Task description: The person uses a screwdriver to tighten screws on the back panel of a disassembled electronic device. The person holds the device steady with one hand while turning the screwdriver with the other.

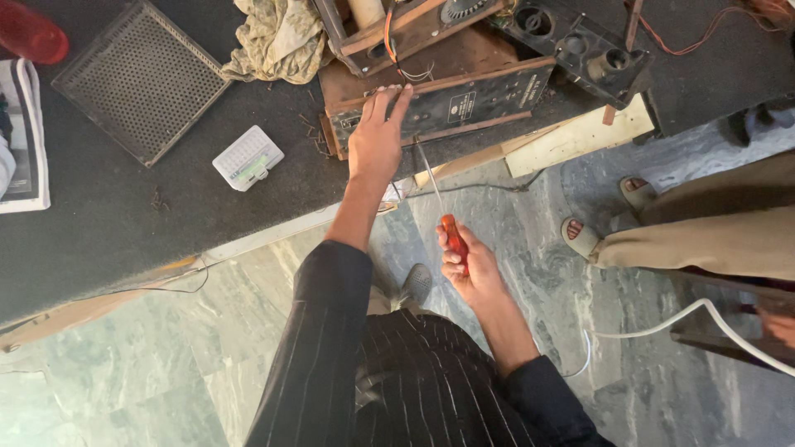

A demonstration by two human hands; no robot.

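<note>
An old wooden-cased device with a dark front panel lies at the edge of a dark workbench. My left hand rests flat on its front left corner, fingers over the top edge. My right hand grips the orange handle of a long screwdriver. The metal shaft runs up to the panel's lower edge, where the tip touches.
On the bench lie a metal mesh grille, a small white plastic box, a crumpled cloth and a red object. Another person's legs in sandals stand at the right. A white cable crosses the marble floor.
</note>
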